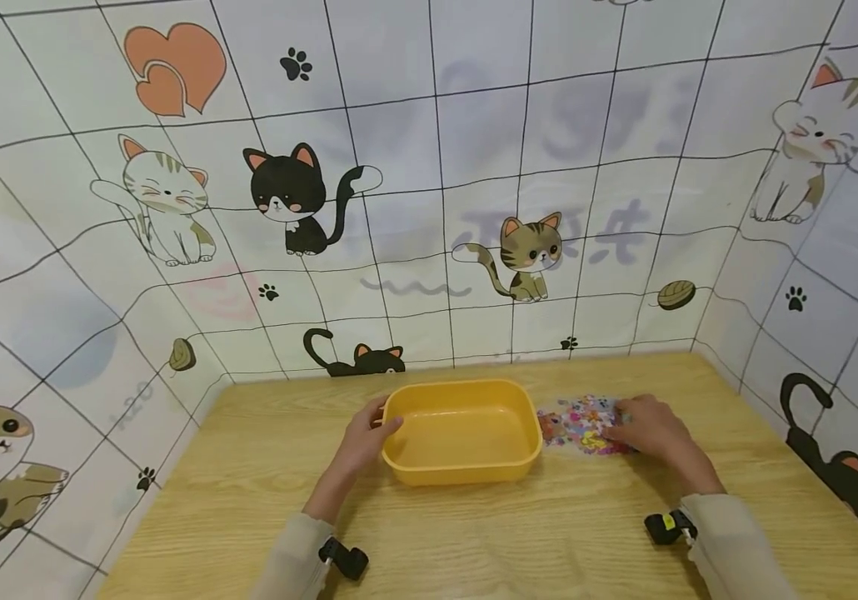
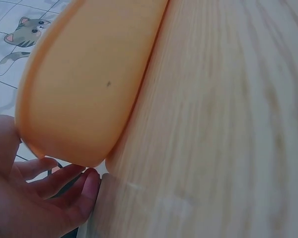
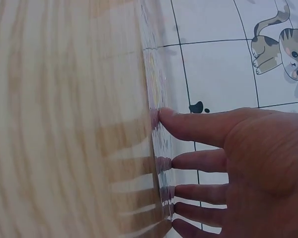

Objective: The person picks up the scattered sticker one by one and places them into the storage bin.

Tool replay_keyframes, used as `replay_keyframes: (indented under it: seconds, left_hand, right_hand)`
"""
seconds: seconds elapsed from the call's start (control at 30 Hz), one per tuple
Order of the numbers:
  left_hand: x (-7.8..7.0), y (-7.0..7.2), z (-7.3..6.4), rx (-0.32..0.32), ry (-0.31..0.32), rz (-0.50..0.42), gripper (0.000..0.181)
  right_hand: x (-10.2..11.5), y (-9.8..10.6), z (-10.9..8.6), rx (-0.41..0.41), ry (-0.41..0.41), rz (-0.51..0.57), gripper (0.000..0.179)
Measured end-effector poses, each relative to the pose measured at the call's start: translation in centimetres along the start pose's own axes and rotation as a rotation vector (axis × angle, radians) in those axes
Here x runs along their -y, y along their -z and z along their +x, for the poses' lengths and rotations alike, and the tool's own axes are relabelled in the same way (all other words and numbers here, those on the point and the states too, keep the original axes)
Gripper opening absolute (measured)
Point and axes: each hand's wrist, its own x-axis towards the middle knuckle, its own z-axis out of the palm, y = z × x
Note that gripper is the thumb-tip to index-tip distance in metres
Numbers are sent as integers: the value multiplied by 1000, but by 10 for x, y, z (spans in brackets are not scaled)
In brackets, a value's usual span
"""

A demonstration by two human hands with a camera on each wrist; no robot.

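Observation:
A shallow yellow plastic basin [image 1: 462,473] stands upright on the table, with its inside bare. My left hand [image 1: 358,433] grips its left end, thumb over the rim and fingers along the outer wall; the left wrist view shows these fingers curled by the end of the basin [image 2: 84,99]. To the right of the basin lies a flat, shiny, see-through piece with small many-coloured figures [image 1: 586,423], like a sticker sheet. My right hand [image 1: 654,427] rests its spread fingertips on that piece, and in the right wrist view the fingers [image 3: 198,161] look nearly straight.
The light wood table [image 1: 474,542] ends at a wall covering [image 1: 429,275] printed with cats and grid lines, at the back and both sides. A small black camera sits on each wrist, the left one [image 1: 345,558] and the right one [image 1: 669,527].

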Motion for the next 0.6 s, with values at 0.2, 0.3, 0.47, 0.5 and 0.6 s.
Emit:
replay_keyframes:
  seconds: [0.2,0.3,0.47,0.5,0.6]
  left_hand:
    - [-1,-1,-3,-1,-3,-19,52]
    - [-1,-2,-4,-2,-2,-27,48]
    - [1,-2,-5,-7,17,-16,44]
    - [0,-2,-5,-9,20,-11,44]
    - [-3,-3,-6,-14,23,-1,45]
  right_hand:
    - [1,-1,1,-17,-7,-27,50]
    - [3,0,1,-15,-27,-28,51]
    - [7,-3,0,-6,-84,15,53]
    - [8,-3,0,-9,-91,22,51]
    - [12,-2,-1,-22,-122,41,46]
